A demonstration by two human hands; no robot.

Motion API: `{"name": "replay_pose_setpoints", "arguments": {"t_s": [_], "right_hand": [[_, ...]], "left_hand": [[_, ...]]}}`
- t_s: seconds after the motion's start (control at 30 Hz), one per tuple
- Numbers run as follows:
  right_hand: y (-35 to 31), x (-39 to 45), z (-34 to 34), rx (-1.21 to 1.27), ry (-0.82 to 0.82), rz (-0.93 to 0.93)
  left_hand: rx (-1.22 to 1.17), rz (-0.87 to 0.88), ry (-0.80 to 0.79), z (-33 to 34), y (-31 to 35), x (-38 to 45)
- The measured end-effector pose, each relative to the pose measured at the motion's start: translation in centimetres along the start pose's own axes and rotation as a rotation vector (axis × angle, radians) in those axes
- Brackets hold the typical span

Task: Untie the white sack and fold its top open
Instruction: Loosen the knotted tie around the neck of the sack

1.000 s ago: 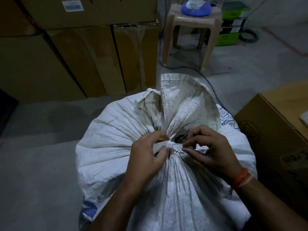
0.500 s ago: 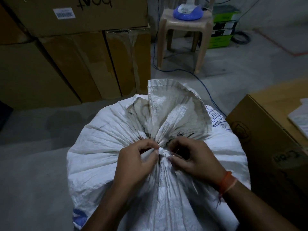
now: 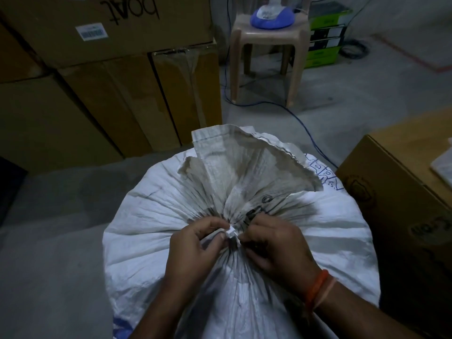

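Hands meet at the white sack's [image 3: 156,241] gathered neck: left hand [image 3: 193,250] and right hand [image 3: 278,248] both pinch the white tie [image 3: 231,233] knotted there. Beyond the tie the sack's top [image 3: 244,162] fans upward. Farther past the sack stand cardboard boxes [image 3: 110,94] and a plastic stool [image 3: 266,57].
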State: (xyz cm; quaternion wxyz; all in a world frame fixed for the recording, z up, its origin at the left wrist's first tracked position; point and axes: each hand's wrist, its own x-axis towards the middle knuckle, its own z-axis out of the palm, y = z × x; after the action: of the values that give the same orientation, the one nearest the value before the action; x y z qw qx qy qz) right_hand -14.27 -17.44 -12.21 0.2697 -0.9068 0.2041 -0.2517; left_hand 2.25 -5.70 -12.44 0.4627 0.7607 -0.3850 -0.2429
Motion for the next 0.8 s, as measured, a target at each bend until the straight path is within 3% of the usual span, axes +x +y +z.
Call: {"name": "replay_pose_setpoints", "arguments": {"t_s": [0.23,0.33,0.47,0.63,0.73,0.8], "right_hand": [[0.3,1.2,-1.5,0.124,0.008,0.068],[0.1,2.9,-3.5,0.195,0.064,0.010],[-0.1,4.6,-2.9,0.338,-0.066,-0.001],[0.2,5.8,-0.8,0.358,-0.090,-0.022],[1.4,6.1,-0.3,0.442,-0.259,0.135],[1.9,5.8,0.4,0.661,-0.320,0.308]], "left_hand": [[-0.032,-0.012,0.016,0.5,0.2,0.2],[0.021,0.010,0.017,0.8,0.5,0.3],[-0.018,0.002,-0.020,0.9,0.9,0.4],[-0.038,-0.021,-0.060,0.4,0.5,0.3],[-0.011,0.020,-0.067,0.3,-0.1,0.4],[0.014,0.037,-0.068,0.3,-0.4,0.4]]}}
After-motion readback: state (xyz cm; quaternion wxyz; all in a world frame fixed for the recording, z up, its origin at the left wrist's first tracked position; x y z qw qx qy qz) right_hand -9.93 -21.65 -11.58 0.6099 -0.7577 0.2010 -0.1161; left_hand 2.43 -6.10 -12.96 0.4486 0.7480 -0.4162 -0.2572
